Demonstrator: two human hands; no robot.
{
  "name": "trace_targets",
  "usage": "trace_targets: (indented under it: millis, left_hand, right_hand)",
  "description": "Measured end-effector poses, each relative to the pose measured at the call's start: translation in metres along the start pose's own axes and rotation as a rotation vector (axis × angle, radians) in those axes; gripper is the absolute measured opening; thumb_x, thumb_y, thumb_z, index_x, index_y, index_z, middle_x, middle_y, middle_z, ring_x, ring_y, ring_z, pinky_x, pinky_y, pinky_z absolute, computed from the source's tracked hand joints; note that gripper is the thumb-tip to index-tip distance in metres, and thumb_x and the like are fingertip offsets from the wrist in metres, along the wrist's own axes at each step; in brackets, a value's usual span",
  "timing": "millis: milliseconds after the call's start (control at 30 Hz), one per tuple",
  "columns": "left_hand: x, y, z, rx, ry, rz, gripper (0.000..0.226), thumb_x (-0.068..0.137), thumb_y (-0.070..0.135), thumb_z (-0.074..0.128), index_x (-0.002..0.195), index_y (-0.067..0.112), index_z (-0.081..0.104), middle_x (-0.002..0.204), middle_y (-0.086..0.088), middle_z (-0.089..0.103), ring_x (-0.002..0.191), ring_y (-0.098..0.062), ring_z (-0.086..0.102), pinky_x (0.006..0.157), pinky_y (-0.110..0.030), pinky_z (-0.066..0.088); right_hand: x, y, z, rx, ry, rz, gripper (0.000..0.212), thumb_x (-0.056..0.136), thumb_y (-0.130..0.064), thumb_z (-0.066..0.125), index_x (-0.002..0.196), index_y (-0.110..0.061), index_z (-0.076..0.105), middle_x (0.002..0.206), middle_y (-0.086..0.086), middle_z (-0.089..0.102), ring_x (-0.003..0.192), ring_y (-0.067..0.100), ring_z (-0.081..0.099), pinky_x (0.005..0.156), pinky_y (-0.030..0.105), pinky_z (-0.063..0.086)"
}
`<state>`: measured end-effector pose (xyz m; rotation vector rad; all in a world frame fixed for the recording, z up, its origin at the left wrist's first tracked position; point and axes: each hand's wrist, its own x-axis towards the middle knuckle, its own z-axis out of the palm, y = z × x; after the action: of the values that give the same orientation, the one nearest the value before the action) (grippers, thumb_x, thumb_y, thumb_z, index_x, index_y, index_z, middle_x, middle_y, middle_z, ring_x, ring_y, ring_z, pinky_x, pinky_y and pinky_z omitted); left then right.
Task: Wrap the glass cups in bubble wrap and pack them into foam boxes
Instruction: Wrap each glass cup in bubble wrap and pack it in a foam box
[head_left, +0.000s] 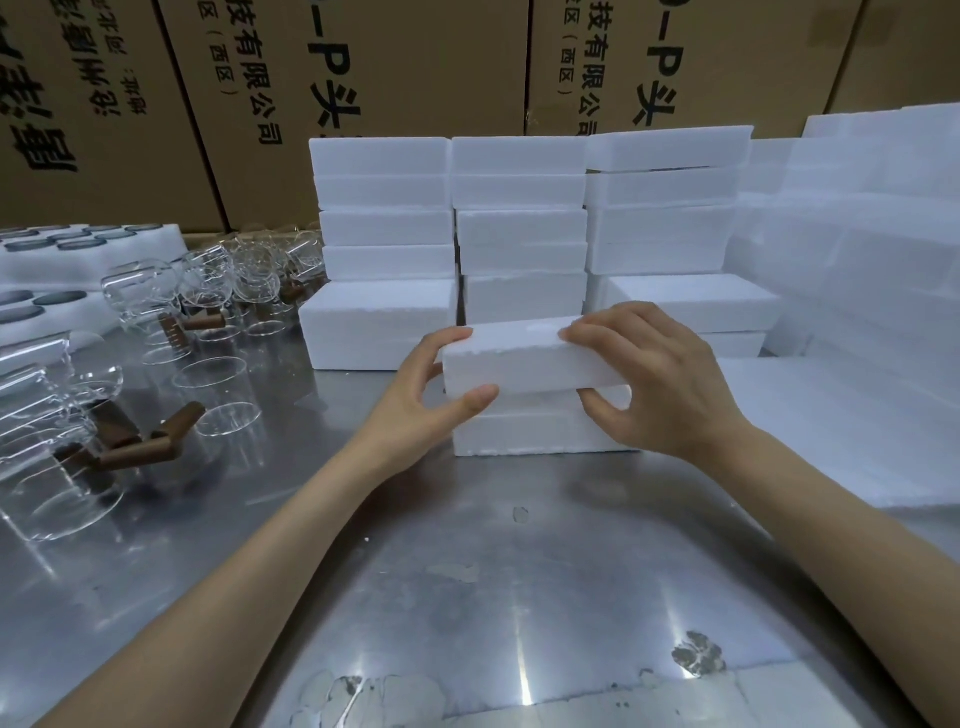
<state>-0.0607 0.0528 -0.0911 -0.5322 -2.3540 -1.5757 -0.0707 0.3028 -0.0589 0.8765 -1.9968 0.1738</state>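
A metal table (519, 597) with a reflective, scuffed surface fills the lower half of the frame. Worn patches (698, 653) show on the surface at lower right and along the bottom edge. Large brown cardboard cartons (415, 67) printed with black characters stand in a row across the top of the frame. A white foam tray (119, 249) with round dark recesses lies at the left edge, in front of the cartons.

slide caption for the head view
Both hands grip the white foam lid over its foam box on a steel table.
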Motion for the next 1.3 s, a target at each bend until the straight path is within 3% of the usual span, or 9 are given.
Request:
trace_targets:
  millis: [167, 333, 533, 767, 867, 967, 1100, 1233, 1300]
  left_hand:
    - [-0.003, -0.003, -0.004, 0.174, 0.007, 0.089, 0.063, 0.070, 0.047, 0.074, 0.125, 0.043, 0.044, 0.135, 0.016, 0.042, 0.119, 0.012, 0.043, 0.096, -0.002, 0.028]
    - [-0.005, -0.003, -0.005, 0.308, -0.021, 0.124, 0.060, 0.068, 0.065, 0.064, 0.122, 0.054, 0.038, 0.140, 0.020, 0.033, 0.126, 0.005, 0.038, 0.105, -0.019, 0.029]
    - [-0.005, -0.003, -0.001, 0.306, -0.016, 0.110, 0.062, 0.068, 0.067, 0.061, 0.122, 0.052, 0.036, 0.139, 0.021, 0.031, 0.120, 0.018, 0.035, 0.099, -0.013, 0.030]
    - [-0.004, 0.001, -0.003, 0.215, 0.002, 0.041, 0.053, 0.074, 0.064, 0.066, 0.120, 0.051, 0.043, 0.135, 0.022, 0.038, 0.122, 0.006, 0.044, 0.101, -0.022, 0.035]
    - [-0.001, 0.004, -0.004, 0.040, 0.014, -0.022, 0.059, 0.074, 0.068, 0.054, 0.129, 0.050, 0.040, 0.143, 0.020, 0.038, 0.124, 0.010, 0.042, 0.099, -0.016, 0.037]
    - [0.003, 0.006, -0.004, -0.079, 0.067, -0.068, 0.059, 0.086, 0.068, 0.047, 0.139, 0.047, 0.032, 0.145, 0.027, 0.031, 0.121, 0.024, 0.034, 0.103, -0.010, 0.025]
    - [0.010, 0.002, 0.004, -0.197, 0.049, -0.201, 0.075, 0.079, 0.069, 0.031, 0.148, 0.040, 0.023, 0.144, 0.027, 0.028, 0.131, 0.003, 0.031, 0.110, -0.024, 0.020]
    - [0.024, -0.003, 0.009, -0.333, 0.022, -0.329, 0.066, 0.095, 0.061, 0.029, 0.148, 0.023, 0.031, 0.151, 0.006, 0.037, 0.140, -0.013, 0.033, 0.118, -0.034, 0.020]
    - [0.021, -0.005, 0.012, -0.306, -0.033, -0.305, 0.085, 0.080, 0.077, 0.039, 0.147, 0.024, 0.036, 0.148, 0.008, 0.043, 0.138, -0.011, 0.038, 0.118, -0.036, 0.023]
  right_hand:
    - [-0.001, -0.002, -0.002, 0.060, -0.008, 0.019, 0.035, 0.077, -0.036, 0.069, 0.104, -0.014, 0.070, 0.102, 0.001, 0.068, 0.093, 0.024, 0.063, 0.066, 0.036, 0.051]
    - [-0.005, -0.003, 0.002, 0.073, -0.020, 0.040, 0.032, 0.075, -0.036, 0.073, 0.099, -0.015, 0.072, 0.096, 0.002, 0.066, 0.084, 0.024, 0.061, 0.061, 0.032, 0.049]
    - [-0.002, -0.006, 0.002, 0.137, -0.053, 0.141, 0.028, 0.078, -0.041, 0.064, 0.096, -0.021, 0.070, 0.094, -0.005, 0.064, 0.081, 0.020, 0.057, 0.060, 0.031, 0.048]
    - [0.004, -0.003, 0.003, 0.501, -0.024, 0.530, 0.019, 0.086, -0.042, 0.049, 0.087, -0.036, 0.067, 0.091, -0.022, 0.066, 0.088, 0.001, 0.056, 0.080, 0.027, 0.042]
    - [0.003, 0.008, 0.001, 0.576, 0.000, 0.623, 0.023, 0.091, -0.042, 0.046, 0.102, -0.040, 0.065, 0.109, -0.025, 0.062, 0.111, 0.002, 0.053, 0.095, 0.024, 0.037]
    - [-0.001, 0.019, 0.002, 0.639, -0.077, 0.704, 0.025, 0.098, -0.040, 0.046, 0.118, -0.038, 0.061, 0.124, -0.023, 0.054, 0.121, -0.001, 0.044, 0.100, 0.021, 0.031]
    - [-0.003, 0.023, 0.010, 0.710, -0.205, 0.770, 0.027, 0.097, -0.039, 0.046, 0.121, -0.039, 0.059, 0.128, -0.023, 0.049, 0.120, -0.008, 0.039, 0.087, -0.002, 0.023]
    - [-0.004, 0.024, 0.014, 0.755, -0.256, 0.816, 0.029, 0.095, -0.032, 0.052, 0.122, -0.031, 0.062, 0.137, -0.015, 0.047, 0.123, -0.005, 0.038, 0.094, 0.012, 0.024]
    - [-0.003, 0.023, 0.012, 0.755, -0.260, 0.825, 0.027, 0.094, -0.028, 0.053, 0.120, -0.032, 0.062, 0.138, -0.012, 0.048, 0.124, -0.002, 0.040, 0.098, 0.018, 0.025]
